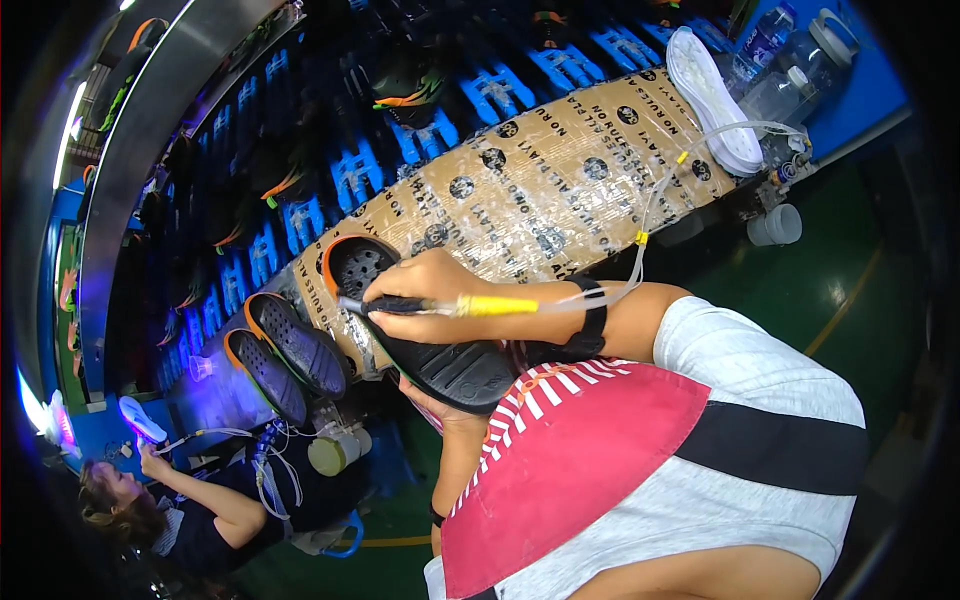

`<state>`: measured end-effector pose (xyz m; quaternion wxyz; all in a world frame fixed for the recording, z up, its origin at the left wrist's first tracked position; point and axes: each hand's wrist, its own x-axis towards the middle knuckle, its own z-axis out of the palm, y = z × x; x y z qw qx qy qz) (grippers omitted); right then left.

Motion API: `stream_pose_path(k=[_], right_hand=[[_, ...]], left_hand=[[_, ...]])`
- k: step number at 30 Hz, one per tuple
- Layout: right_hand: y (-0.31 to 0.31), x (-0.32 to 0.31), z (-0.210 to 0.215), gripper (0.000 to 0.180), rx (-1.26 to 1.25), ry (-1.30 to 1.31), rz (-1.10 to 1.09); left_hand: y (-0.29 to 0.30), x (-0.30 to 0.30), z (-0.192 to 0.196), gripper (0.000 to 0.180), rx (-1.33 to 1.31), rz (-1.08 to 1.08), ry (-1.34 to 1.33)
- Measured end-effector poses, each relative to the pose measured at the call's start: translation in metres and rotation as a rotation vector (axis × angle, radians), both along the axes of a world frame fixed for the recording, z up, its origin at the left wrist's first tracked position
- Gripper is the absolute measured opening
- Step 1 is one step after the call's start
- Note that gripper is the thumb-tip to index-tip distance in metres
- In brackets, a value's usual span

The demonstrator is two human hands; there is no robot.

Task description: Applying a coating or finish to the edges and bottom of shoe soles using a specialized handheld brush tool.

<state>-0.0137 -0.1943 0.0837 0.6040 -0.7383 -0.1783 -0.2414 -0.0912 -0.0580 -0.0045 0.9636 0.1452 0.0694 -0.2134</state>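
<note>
My left hand (438, 405) grips a black shoe sole (455, 372) from below, near its lower end; most of its fingers are hidden under the sole. The sole is tilted, with an orange rim and round holes inside its upper end. My right hand (425, 290) is closed round a pen-like applicator (500, 306) with a black grip and a yellow sleeve. Its metal tip is at the left rim of the sole; I cannot tell whether it touches. From its back end a clear tube (645, 215) loops up to a fitting at the bench's right end.
Cardboard under clear film (560, 180) covers the bench. Two dark soles (300, 345) lie at its left end, a white sole (712, 100) at its right end near several bottles (790, 70). Blue holders (500, 95) line the far side. At lower left a co-worker (190, 510) holds a white sole.
</note>
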Motion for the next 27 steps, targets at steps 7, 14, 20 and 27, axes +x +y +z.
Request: stream_pose_path(k=[7,14,20,27], right_hand=[[-0.007,-0.004,0.006,0.019,0.115,0.015,-0.081],[0.006,-0.013,0.004,0.017,-0.165,-0.198,0.131],[0.0,-0.018,0.01,0.017,-0.11,-0.171,-0.055],[0.007,-0.027,0.009,0.016,0.016,-0.197,0.374]], left_hand=[[0.011,0.001,-0.013,0.075,0.242,0.083,-0.033],[-0.002,0.007,0.001,0.074,0.267,0.19,0.018],[-0.002,0.008,0.017,0.071,0.242,0.17,-0.195],[0.021,0.021,0.006,0.079,0.254,0.183,-0.305]])
